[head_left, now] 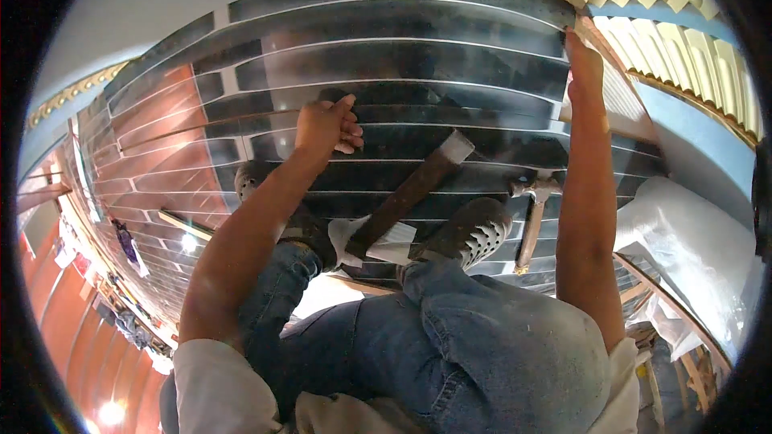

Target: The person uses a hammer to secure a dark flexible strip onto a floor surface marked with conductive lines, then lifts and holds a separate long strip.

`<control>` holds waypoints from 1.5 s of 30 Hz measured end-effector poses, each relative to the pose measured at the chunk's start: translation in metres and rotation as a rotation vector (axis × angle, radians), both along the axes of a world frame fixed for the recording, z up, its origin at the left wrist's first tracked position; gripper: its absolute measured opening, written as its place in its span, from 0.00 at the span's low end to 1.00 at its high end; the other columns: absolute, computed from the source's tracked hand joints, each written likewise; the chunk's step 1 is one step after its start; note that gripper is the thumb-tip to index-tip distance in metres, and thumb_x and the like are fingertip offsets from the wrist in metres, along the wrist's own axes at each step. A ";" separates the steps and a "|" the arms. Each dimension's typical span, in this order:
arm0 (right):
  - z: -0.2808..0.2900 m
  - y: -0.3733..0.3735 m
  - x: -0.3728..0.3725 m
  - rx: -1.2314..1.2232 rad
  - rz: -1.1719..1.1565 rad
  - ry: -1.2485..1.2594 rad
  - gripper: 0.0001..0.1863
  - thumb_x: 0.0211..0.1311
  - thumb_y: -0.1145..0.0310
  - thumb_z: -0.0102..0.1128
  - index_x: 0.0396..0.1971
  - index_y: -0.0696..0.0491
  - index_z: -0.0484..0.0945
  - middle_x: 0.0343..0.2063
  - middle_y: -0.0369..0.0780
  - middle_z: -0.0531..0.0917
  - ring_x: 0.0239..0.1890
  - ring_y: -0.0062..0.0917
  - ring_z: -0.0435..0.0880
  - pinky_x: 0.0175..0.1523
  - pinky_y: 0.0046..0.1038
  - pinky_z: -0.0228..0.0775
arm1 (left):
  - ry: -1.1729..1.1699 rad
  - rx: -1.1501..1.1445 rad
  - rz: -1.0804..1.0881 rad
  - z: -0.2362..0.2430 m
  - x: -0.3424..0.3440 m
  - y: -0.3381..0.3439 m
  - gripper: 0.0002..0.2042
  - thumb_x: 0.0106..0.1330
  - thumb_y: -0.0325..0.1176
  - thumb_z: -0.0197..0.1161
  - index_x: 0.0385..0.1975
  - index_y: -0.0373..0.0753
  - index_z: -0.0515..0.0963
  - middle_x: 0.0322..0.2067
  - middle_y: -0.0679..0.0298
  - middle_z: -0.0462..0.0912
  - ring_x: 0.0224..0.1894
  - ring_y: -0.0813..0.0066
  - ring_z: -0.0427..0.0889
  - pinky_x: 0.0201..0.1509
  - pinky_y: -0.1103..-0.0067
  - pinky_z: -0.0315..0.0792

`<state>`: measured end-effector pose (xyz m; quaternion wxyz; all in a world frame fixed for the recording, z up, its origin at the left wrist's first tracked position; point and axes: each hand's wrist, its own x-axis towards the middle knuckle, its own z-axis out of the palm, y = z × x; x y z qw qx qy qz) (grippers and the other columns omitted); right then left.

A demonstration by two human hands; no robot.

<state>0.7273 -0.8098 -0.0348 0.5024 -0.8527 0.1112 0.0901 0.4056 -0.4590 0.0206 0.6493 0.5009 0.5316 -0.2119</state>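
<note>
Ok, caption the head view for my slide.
Left hand over a dark striped surface, right hand at its edge, a hammer lying near a shoe.

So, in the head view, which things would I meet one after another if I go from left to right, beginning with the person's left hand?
Left hand → dark bar with a pale end → hammer → right hand → whitish plastic-wrapped bundle.

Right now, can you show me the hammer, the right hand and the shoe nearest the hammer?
Hammer [533, 215]: head view, on its handle.
Right hand [585, 67]: head view, middle of the hand.
Shoe [473, 231]: head view, on its dark upper.
</note>
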 end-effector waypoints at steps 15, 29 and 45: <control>-0.026 -0.029 0.033 -0.412 0.097 -0.050 0.38 0.54 0.39 0.69 0.36 0.67 0.84 0.35 0.56 0.85 0.39 0.42 0.84 0.43 0.41 0.73 | 0.059 0.085 -0.007 0.001 0.028 -0.022 0.19 0.71 0.44 0.60 0.34 0.28 0.74 0.22 0.51 0.82 0.18 0.61 0.83 0.19 0.71 0.78; -0.035 -0.043 0.049 -0.430 0.208 -0.089 0.31 0.67 0.42 0.58 0.51 0.57 0.81 0.39 0.47 0.86 0.43 0.29 0.82 0.47 0.34 0.72 | -0.019 0.234 -0.063 0.011 0.035 -0.025 0.23 0.73 0.46 0.58 0.27 0.28 0.75 0.17 0.53 0.78 0.14 0.64 0.78 0.16 0.72 0.74; 0.001 -0.028 0.032 -0.059 0.362 0.009 0.28 0.75 0.56 0.52 0.66 0.60 0.68 0.63 0.41 0.73 0.63 0.26 0.71 0.66 0.27 0.60 | -0.240 -0.102 0.623 0.010 -0.055 0.053 0.31 0.72 0.49 0.59 0.52 0.19 0.65 0.47 0.34 0.78 0.47 0.46 0.84 0.49 0.63 0.84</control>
